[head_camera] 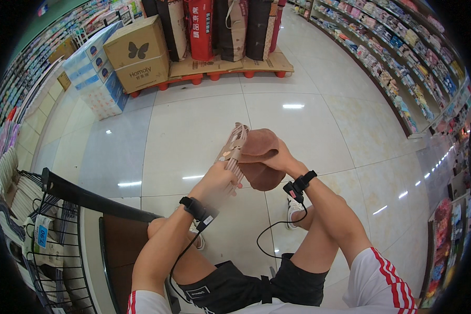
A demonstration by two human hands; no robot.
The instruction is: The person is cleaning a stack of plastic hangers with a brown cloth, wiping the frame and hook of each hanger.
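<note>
My left hand [216, 178] grips a flat bundle of pinkish-beige strips [235, 143] with a printed band or card across it. I cannot tell exactly what the bundle is. Close beside it, my right hand [280, 159] holds a brown soft-fabric item [261, 143], its fingers partly hidden behind the cloth. The fabric is folded over, with one rounded flap up and another hanging below. Both things are held up in front of me above the tiled floor [196, 137], and they touch or overlap in the view.
Ahead, a red pallet [249, 74] carries tall bags [200, 31] and a cardboard box [137, 55], with wrapped packs [98, 74] beside it. Stocked shelves [388, 59] line the right. At left stand a black wire rack [59, 251] and a dark bar [98, 200]. Cables run from my wrist straps.
</note>
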